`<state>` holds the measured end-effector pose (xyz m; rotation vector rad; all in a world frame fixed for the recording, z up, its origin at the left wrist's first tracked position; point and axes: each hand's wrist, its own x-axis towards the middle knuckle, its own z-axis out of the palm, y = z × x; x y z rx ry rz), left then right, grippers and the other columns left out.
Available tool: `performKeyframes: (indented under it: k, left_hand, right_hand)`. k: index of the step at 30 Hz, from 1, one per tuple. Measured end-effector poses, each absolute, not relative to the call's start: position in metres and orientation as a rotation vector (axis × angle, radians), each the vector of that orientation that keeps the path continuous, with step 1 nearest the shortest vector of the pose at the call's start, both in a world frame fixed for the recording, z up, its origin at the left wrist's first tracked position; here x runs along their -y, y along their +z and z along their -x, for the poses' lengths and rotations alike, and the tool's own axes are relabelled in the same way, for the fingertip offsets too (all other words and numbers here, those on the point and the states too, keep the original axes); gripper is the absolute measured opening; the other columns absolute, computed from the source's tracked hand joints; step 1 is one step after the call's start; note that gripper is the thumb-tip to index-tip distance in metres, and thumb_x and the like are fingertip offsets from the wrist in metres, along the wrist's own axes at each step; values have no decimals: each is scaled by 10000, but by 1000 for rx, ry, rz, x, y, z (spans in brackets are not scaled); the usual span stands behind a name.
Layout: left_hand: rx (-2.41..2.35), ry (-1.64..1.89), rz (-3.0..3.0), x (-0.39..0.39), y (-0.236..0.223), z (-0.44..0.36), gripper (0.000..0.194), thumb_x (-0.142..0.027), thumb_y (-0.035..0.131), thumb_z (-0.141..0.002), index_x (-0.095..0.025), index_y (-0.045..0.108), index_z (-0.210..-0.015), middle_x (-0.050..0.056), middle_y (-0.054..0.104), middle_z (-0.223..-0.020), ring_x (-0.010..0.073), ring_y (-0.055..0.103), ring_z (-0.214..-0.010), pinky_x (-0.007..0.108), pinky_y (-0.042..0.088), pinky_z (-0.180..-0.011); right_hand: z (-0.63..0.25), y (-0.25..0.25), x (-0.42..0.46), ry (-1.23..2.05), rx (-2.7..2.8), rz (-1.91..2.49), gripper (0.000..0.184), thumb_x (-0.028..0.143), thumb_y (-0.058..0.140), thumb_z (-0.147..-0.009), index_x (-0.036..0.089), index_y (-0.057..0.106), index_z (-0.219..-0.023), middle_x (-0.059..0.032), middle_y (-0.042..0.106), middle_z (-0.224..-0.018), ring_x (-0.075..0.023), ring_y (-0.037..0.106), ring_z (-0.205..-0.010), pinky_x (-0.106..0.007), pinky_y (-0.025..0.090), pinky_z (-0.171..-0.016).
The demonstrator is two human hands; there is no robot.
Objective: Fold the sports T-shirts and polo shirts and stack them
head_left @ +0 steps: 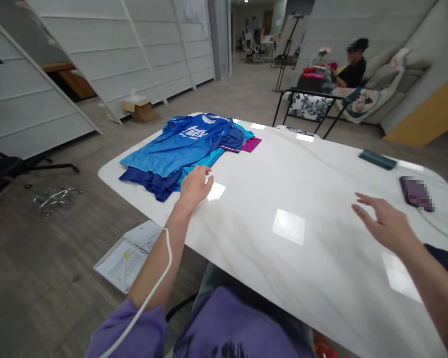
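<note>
A pile of blue shirts (171, 146) lies spread at the left end of the white table, the top one bright blue with white lettering. Just off the pile's near right edge is my left hand (196, 186), its thumb and fingers apart and nothing in it. Some striped pink and purple cloth (252, 144) shows from under the pile's right side. My right hand (385, 221) hovers over the right part of the table with fingers stretched out, empty. Dark cloth (446, 262) lies beyond my right forearm, partly hidden by it.
On the right of the white table (254, 199) lie a dark green case (377, 159) and a phone (416, 193) with a cable. A white cable (160, 276) runs along my left arm. A chair (308, 107) stands behind the table; a person (353, 72) sits on a sofa.
</note>
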<state>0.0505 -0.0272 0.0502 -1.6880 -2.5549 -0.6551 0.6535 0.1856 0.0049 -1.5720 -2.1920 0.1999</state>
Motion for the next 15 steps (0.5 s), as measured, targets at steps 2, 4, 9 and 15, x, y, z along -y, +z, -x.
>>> performKeyframes:
  k: [2, 4, 9, 15]
  left_hand:
    - [2632, -667, 1497, 44, 42, -3, 398, -315, 505, -1136, -167, 666, -1469, 178, 708, -1480, 295, 727, -1258, 418, 584, -1077]
    - [2684, -671, 1372, 52, 33, 38, 445, -289, 473, -1131, -164, 655, -1517, 196, 668, -1538, 320, 705, -1311, 448, 578, -1111]
    - [2775, -656, 1253, 50, 8, 114, 491, -263, 553, -1058, -202, 698, -1523, 184, 666, -1555, 390, 607, -1442, 525, 538, -1187]
    - [2839, -551, 1185, 44, -17, 142, 359, -380, 611, -1061, -221, 794, -1325, 179, 747, -1430, 420, 638, -1352, 568, 529, -1121]
  right_hand:
    - [-550, 13, -201, 396, 2361, 1368, 666, 822, 584, -1012, 440, 727, -1538, -206, 784, -1438, -397, 784, -1240, -591, 615, -1013]
    - [-449, 14, -217, 530, 2477, 1233, 564, 726, 603, -1055, 392, 760, -1481, -155, 813, -1385, -365, 778, -1267, -545, 611, -1069]
    - [-234, 4, -260, 825, 2569, 1021, 407, 501, 641, -1098, 265, 782, -1398, -97, 852, -1227, -289, 777, -1175, -483, 573, -1160]
    - [-59, -28, -302, 1094, 2400, 896, 420, 418, 672, -1079, 196, 744, -1428, -59, 820, -1159, -195, 751, -1062, -372, 602, -1075]
